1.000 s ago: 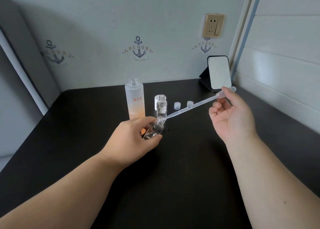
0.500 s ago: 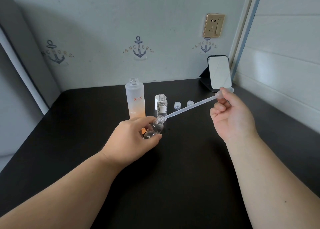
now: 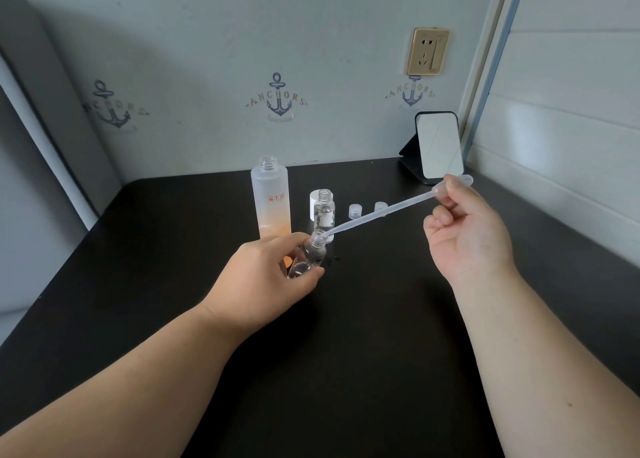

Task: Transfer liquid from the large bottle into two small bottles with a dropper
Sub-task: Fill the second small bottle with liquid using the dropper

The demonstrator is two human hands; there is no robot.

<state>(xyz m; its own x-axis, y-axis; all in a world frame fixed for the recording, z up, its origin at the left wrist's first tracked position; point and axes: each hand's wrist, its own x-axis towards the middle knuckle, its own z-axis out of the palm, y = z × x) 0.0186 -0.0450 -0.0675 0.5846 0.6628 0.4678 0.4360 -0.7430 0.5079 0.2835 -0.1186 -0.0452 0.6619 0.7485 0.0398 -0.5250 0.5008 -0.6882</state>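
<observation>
Holding a tilted small bottle (image 3: 308,255) in curled fingers, the left hand (image 3: 266,274) keeps it just above the black table (image 3: 346,353), while the right hand (image 3: 467,236) pinches the bulb of the dropper (image 3: 381,211), whose tip sits in the bottle's mouth. Behind them stand the open large bottle (image 3: 272,201), a second small bottle (image 3: 324,211) and two little caps (image 3: 355,211). A mirror (image 3: 438,147) leans near the wall, well apart.
</observation>
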